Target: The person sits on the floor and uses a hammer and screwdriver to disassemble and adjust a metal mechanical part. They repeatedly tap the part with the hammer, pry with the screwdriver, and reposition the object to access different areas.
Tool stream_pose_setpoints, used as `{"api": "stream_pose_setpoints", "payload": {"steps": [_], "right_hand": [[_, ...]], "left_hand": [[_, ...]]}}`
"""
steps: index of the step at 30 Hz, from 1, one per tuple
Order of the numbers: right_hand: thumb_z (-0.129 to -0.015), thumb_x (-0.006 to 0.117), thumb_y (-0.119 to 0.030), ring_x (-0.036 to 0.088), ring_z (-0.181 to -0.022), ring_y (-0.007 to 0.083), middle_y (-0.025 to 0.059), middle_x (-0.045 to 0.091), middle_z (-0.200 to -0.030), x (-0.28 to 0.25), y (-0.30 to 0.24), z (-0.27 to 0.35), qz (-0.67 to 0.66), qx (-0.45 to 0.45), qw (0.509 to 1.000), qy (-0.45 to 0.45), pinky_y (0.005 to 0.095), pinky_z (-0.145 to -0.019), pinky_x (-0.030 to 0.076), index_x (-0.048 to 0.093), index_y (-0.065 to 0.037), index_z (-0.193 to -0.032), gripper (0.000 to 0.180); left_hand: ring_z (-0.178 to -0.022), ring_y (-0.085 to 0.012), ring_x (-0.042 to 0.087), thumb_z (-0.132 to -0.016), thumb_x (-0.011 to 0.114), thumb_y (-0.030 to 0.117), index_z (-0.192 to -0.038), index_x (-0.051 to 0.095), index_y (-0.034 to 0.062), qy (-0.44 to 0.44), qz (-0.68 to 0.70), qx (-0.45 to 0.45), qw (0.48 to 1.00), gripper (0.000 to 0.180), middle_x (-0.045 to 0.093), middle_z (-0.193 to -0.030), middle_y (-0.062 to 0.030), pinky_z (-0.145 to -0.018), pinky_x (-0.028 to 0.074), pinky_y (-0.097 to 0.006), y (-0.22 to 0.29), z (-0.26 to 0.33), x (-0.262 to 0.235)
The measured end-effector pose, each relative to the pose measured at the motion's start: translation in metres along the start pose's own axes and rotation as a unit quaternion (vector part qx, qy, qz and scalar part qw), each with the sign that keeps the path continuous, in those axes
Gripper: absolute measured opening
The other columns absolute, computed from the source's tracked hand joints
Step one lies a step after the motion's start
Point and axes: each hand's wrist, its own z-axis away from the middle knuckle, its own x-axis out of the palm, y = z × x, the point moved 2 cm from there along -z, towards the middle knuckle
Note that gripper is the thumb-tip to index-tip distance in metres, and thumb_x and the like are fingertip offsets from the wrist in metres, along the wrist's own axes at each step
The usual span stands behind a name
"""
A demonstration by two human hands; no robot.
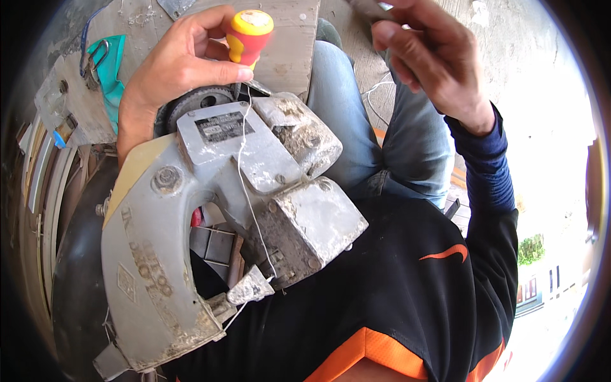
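A worn grey sewing machine [149, 254] of cast metal stands in front of me, with dirt and flaking paint on its housing. Beyond its far end, my left hand [181, 60] grips a screwdriver [251, 35] by its stubby red and yellow handle; the handle stands upright and its shaft is hidden. A white thread [240, 159] runs down across the machine to a small whitish cone-shaped part [250, 286]. Up at the right, my right hand [433, 54] is raised and closed round a grey metal thing [369, 9], blurred and partly cut off by the upper edge.
A wooden board [289, 44] lies beyond the machine. To the left are a green cloth [113, 76] with a metal hook and several stacked strips [48, 210]. A dark round wheel-like body [79, 254] is beside the machine. My jeans-clad legs [414, 140] are at the right.
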Motion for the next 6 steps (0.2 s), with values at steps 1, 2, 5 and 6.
{"api": "stream_pose_setpoints", "payload": {"steps": [1, 2, 5, 6], "right_hand": [[-0.096, 0.058, -0.012, 0.057, -0.059, 0.0125, 0.0091, 0.063, -0.074, 0.004, -0.001, 0.0, -0.012, 0.026, 0.999, -0.02, 0.0287, -0.054, 0.044, 0.056, 0.004, -0.122, 0.031], [-0.096, 0.058, -0.014, 0.052, -0.056, 0.0062, 0.004, 0.062, -0.074, 0.009, 0.007, -0.001, -0.059, -0.014, 0.998, -0.012, 0.0235, -0.05, 0.04, 0.054, 0.003, -0.126, 0.034], [-0.097, 0.058, -0.017, 0.053, -0.056, 0.0088, 0.0047, 0.063, -0.075, 0.005, 0.003, 0.002, -0.099, 0.001, 0.995, 0.025, 0.0236, -0.051, 0.041, 0.054, 0.002, -0.127, 0.036], [-0.097, 0.058, -0.017, 0.052, -0.055, 0.0071, 0.0065, 0.065, -0.08, 0.001, -0.004, 0.004, -0.139, 0.004, 0.989, 0.046, 0.0235, -0.05, 0.042, 0.052, 0.0, -0.13, 0.038]], "left_hand": [[-0.088, -0.0179, 0.064, -0.075, 0.073, 0.001, -0.115, 0.055, 0.0, -0.004, -0.004, 0.001, 1.0, 0.043, 0.064, -0.097, -0.009, -0.083, 0.052, -0.032, -0.005, 0.001, -0.002], [-0.088, -0.0182, 0.064, -0.075, 0.073, 0.002, -0.115, 0.055, 0.0, -0.008, -0.014, 0.005, 1.0, 0.044, 0.064, -0.097, -0.0092, -0.084, 0.052, -0.032, -0.006, -0.001, -0.004], [-0.089, -0.0198, 0.065, -0.076, 0.074, 0.005, -0.116, 0.054, 0.0005, -0.008, -0.026, -0.001, 1.0, 0.045, 0.064, -0.097, -0.0097, -0.085, 0.051, -0.032, -0.008, -0.003, -0.008], [-0.089, -0.0209, 0.065, -0.075, 0.075, 0.007, -0.116, 0.054, 0.0009, 0.001, -0.018, -0.015, 1.0, 0.046, 0.064, -0.097, -0.0096, -0.086, 0.051, -0.033, -0.009, -0.002, -0.008]]}}
